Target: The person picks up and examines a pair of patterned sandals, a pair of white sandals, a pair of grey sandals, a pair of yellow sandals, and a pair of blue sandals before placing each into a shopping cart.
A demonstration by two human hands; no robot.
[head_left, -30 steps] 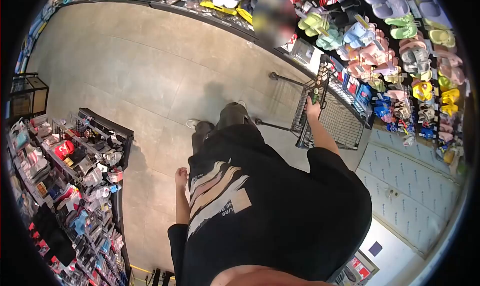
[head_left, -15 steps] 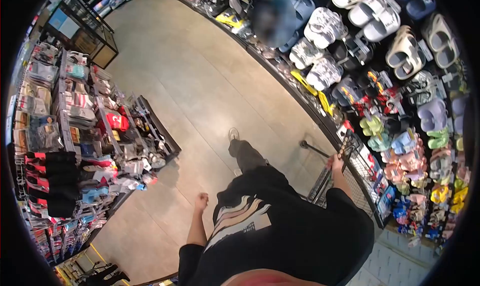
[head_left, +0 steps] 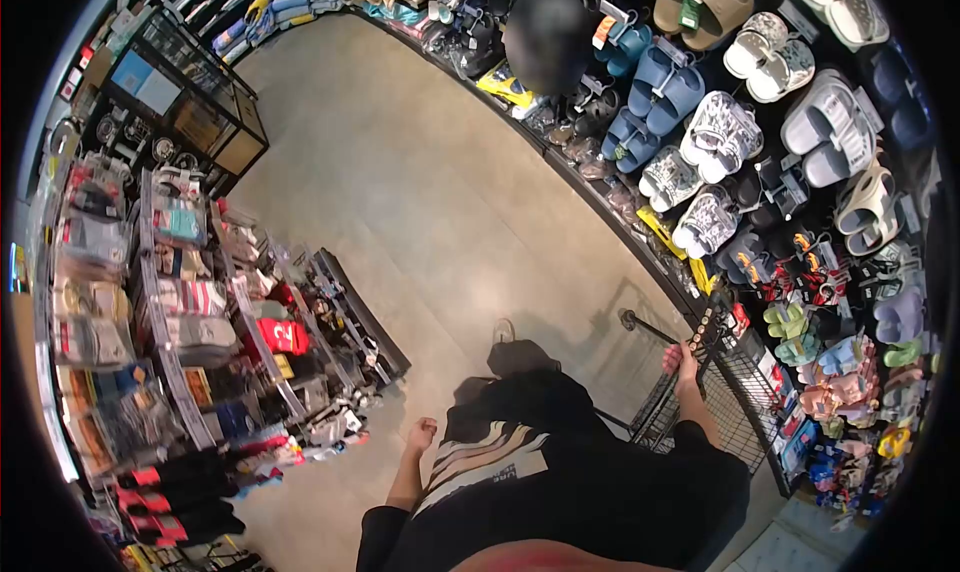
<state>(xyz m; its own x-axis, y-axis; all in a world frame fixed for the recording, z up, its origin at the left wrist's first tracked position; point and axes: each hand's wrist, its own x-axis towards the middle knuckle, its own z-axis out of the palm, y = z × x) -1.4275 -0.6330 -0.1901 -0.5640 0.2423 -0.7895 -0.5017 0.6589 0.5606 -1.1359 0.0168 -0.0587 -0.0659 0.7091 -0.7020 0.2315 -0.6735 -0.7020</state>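
My right hand (head_left: 681, 360) is closed on the edge of a black wire-mesh shopping cart (head_left: 738, 410), at my right side. Part of the cart is hidden by my arm and dark shirt. My left hand (head_left: 423, 433) hangs at my left side with its fingers curled in, and I see nothing in it. The closest goods to it are on the sock rack (head_left: 195, 337), which stands apart from the hand.
A wall of slippers and clogs (head_left: 722, 137) runs along the right, edged by a low dark ledge (head_left: 600, 207). On the left, a black framed case (head_left: 195, 97) stands beyond the socks. Grey floor (head_left: 400, 162) lies between, with folded clothes (head_left: 290, 7) at the far end.
The surroundings have shifted down in view as I move forward along the aisle. My leading foot now shows less. The right hand stays on the cart, and the left hand is slightly lower.
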